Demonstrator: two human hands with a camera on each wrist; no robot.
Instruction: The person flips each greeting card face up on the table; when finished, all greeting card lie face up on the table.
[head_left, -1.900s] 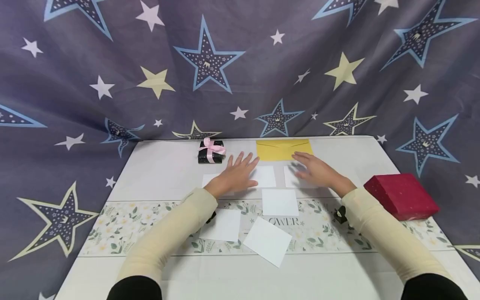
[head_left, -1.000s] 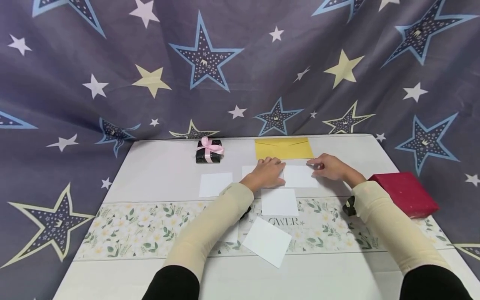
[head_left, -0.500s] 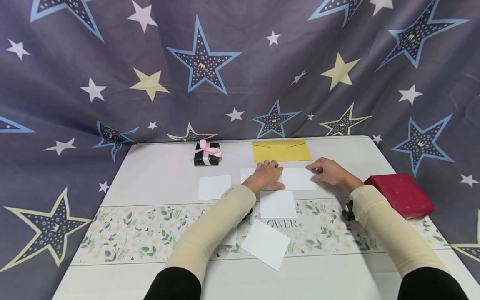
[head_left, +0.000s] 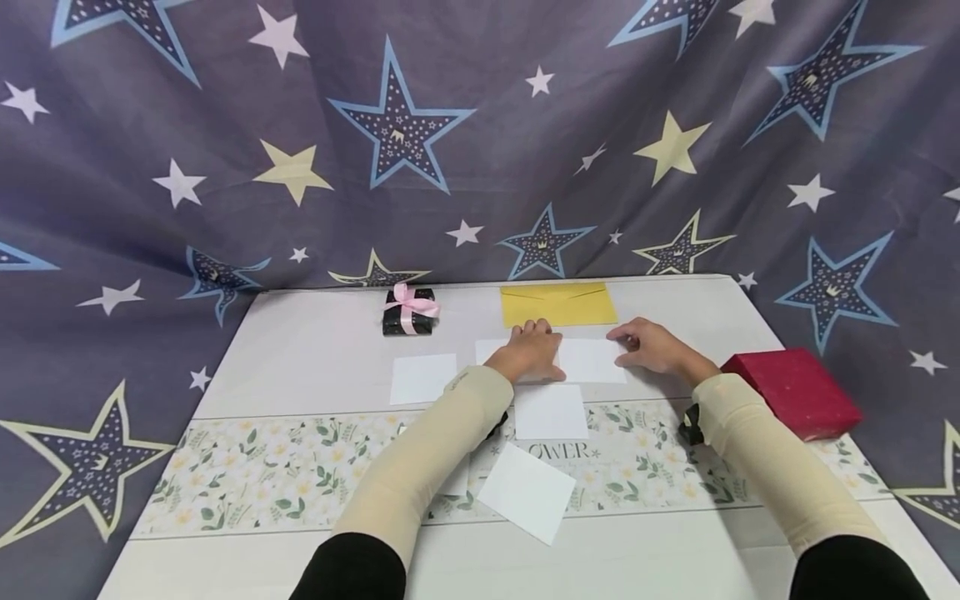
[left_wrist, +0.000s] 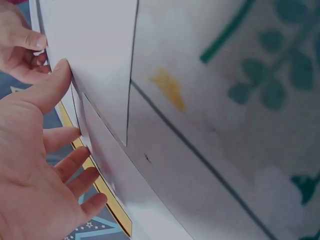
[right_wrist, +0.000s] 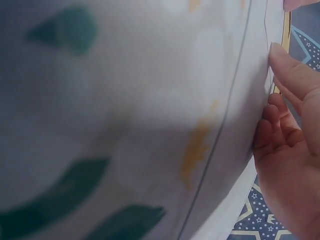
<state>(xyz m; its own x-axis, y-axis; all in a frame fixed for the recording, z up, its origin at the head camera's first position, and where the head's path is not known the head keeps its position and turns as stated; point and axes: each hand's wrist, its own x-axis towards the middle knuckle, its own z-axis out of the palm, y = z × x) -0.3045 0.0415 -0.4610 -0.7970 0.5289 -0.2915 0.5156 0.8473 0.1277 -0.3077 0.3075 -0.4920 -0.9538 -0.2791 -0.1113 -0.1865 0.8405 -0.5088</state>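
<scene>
A star-printed, grey-purple cloth [head_left: 498,158] hangs behind a white table [head_left: 315,350] with a floral band [head_left: 262,479].

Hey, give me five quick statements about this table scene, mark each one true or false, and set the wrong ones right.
1. The left hand is at the left edge of a white card, and the right hand is at its right. True.
2. The yellow envelope lies nearer the camera than that card. False: it lies beyond it.
3. The black gift box has a pink ribbon on it. True.
4. The red box is on the left side of the table. False: it is on the right.
5. The card closest to the camera lies at a slant. True.
</scene>
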